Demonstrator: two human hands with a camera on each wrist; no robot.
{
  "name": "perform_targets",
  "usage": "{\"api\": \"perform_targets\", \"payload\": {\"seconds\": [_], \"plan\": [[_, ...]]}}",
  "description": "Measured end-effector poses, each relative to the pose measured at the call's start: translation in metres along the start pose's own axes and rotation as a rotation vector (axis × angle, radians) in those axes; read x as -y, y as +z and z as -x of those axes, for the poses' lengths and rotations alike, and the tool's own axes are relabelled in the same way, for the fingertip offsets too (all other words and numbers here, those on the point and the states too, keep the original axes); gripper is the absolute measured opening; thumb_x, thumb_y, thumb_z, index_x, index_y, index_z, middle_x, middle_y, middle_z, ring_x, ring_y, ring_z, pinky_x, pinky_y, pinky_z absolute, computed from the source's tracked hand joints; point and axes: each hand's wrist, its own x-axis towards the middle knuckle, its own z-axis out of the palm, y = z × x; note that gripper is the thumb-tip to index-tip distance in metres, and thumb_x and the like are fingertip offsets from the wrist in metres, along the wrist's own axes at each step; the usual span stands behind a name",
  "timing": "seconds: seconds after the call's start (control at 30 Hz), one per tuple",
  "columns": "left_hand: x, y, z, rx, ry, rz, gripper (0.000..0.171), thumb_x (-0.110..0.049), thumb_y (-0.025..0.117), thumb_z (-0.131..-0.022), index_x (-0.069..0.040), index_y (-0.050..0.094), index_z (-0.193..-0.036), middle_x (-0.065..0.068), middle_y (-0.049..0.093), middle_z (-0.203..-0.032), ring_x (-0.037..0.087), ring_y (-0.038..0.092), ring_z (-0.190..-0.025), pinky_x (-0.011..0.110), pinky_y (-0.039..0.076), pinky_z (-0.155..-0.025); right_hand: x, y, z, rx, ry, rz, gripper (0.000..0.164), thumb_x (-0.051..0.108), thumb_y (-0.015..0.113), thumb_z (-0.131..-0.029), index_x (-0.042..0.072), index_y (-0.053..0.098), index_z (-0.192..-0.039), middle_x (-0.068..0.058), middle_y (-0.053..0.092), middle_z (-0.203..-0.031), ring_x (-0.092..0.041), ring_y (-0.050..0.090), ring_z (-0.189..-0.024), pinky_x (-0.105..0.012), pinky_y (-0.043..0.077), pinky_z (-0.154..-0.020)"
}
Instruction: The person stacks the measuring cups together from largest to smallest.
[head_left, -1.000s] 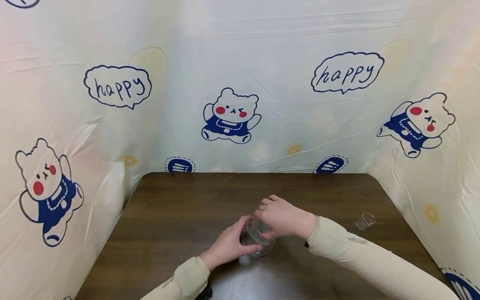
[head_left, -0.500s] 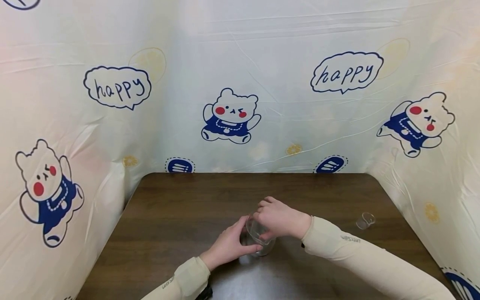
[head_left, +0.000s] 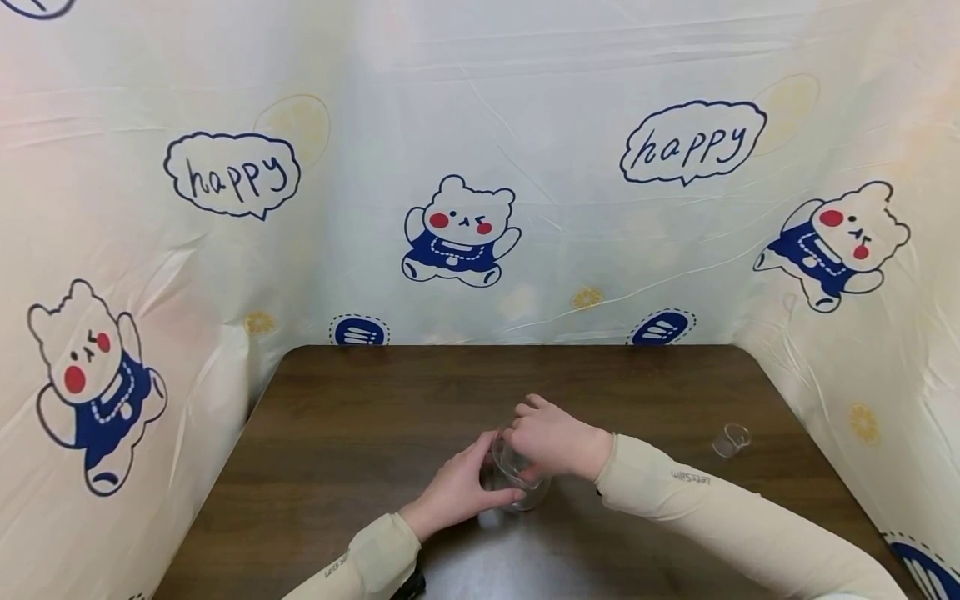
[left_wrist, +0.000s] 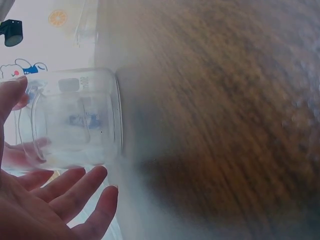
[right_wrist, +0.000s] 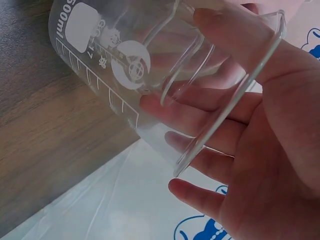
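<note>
A large clear glass beaker with white 500 ml markings stands on the table. My left hand grips its side, with the thumb on the near side. Over its mouth is my right hand, its thumb and several fingers reaching inside past the rim. In the right wrist view they pinch a smaller glass beaker nested within the large one. The left wrist view shows the large beaker from the side, its base on the tabletop. Clear glass on glass makes the inner beaker's outline hard to follow.
A small clear glass beaker sits apart on the right side of the brown wooden table. Pale curtains printed with bears and "happy" bubbles hang behind the table and at both sides.
My right hand has shifted slightly left and a little lower into the large beaker's mouth. The left hand and the beaker on the right have stayed put.
</note>
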Motion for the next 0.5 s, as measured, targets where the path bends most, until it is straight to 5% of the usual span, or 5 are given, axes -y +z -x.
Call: {"api": "perform_targets", "payload": {"seconds": [0.5], "plan": [[0.001, 0.001, -0.0004, 0.008, -0.01, 0.007, 0.088, -0.062, 0.076, -0.088, -0.023, 0.039, -0.157, -0.001, 0.062, -0.141, 0.017, 0.065, -0.12, 0.046, 0.053, -0.096, 0.005, 0.0005, 0.0001, 0.007, 0.014, 0.05, 0.041, 0.052, 0.091, -0.075, 0.021, 0.079, -0.1, 0.01, 0.075, -0.092, -0.017, 0.062, -0.094, -0.046, 0.049, -0.103]]}}
